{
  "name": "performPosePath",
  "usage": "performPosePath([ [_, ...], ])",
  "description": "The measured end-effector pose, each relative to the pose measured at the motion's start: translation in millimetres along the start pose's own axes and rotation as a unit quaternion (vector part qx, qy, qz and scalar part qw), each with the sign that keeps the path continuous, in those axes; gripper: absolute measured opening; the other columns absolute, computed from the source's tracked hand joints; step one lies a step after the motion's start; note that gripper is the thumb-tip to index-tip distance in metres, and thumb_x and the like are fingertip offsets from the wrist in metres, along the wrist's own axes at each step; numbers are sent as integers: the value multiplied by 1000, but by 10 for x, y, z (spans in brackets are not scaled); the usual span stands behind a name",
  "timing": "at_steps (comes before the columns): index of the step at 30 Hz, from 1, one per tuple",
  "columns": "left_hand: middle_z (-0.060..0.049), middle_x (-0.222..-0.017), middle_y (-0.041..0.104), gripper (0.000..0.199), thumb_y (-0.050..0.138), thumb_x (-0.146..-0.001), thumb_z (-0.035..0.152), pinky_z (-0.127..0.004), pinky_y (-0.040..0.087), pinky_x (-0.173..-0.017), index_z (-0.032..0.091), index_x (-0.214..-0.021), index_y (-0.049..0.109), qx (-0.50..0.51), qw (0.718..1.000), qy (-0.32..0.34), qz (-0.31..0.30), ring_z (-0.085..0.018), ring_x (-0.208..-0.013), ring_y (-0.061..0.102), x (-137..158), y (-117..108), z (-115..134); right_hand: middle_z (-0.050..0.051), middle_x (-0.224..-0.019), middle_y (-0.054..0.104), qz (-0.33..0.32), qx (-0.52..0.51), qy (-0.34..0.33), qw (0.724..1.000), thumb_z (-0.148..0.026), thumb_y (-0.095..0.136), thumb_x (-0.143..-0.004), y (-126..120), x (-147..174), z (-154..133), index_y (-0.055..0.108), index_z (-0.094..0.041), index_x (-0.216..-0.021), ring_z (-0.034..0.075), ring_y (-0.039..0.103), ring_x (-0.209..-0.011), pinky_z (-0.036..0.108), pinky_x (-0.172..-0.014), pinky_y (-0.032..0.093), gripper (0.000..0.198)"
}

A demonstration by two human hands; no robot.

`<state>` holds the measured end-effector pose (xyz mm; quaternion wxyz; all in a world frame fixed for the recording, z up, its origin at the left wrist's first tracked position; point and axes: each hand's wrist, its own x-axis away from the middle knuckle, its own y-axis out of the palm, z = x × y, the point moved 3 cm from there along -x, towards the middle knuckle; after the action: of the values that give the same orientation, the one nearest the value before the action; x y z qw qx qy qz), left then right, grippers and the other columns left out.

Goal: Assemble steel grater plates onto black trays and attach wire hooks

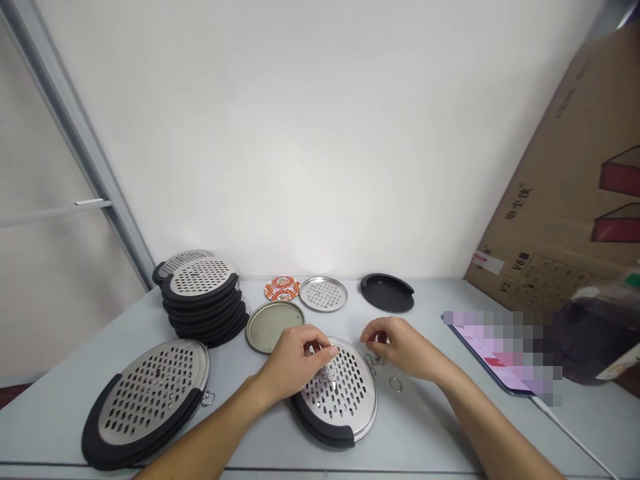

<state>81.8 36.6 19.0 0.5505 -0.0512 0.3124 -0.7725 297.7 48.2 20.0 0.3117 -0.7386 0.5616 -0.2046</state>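
Note:
A round metal grater plate [345, 387] with a black edge guard lies in front of me, apparently on top of another. Above its upper left part is my left hand [299, 357], thumb and fingers drawn together in a pinch; whatever they hold, if anything, is too small to make out. My right hand [397, 343] is off the plate's upper right edge with its fingertips closed together, and their contents are hidden. Just below those fingertips, small metal rings [374, 361] lie by the plate's edge. One loose ring [396, 385] rests on the table farther right.
Stacked grater plates [203, 277] stand at the back left, with more grater plates [155, 393] nearer. Behind my hands are a greenish round lid [275, 327], orange patterned discs [283, 289], a silver disc [323, 295] and a black tray [387, 293]. A tablet [480, 350], bottle and carton [550, 200] occupy the right.

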Motion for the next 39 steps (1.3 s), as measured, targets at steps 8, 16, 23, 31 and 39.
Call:
performPosePath([
  [8,-3,-78,67,22,63,-81,37,-23,42,-63,15,-75,65,24,999,-19,9,-13,-68,57,-27,21,-64,6,-66,67,5,182,69,981,-30,62,-70,25,-6,182,65,-17,-62,16,56,-56,25,-49,33,16],
  [16,-2,-76,66,24,62,-81,38,-23,41,-60,15,-76,66,22,999,-28,7,-12,-64,54,-11,63,-65,7,-64,67,-13,205,74,976,-23,58,-70,154,-9,109,67,-16,-64,16,59,-55,24,-48,32,13],
  [23,-2,-77,66,24,63,-80,39,-23,40,-59,16,-76,67,22,999,-38,8,-12,-63,53,-14,73,-110,6,-61,67,-50,192,84,977,-21,57,-70,161,-13,170,68,-14,-68,15,60,-52,22,-47,33,13],
  [31,-2,-77,66,24,63,-80,39,-23,40,-59,16,-75,67,12,999,-42,10,-11,-61,51,-2,78,-107,7,-62,68,-57,201,76,975,-20,56,-67,162,-10,225,65,-15,-63,14,56,-49,22,-43,31,11],
  [39,-1,-75,65,20,64,-79,34,-22,39,-60,16,-71,65,-5,1000,-17,-8,-11,-64,53,23,67,-11,5,-60,68,-93,178,42,979,-18,53,-62,139,39,151,65,-15,-63,14,56,-49,21,-43,33,12],
])
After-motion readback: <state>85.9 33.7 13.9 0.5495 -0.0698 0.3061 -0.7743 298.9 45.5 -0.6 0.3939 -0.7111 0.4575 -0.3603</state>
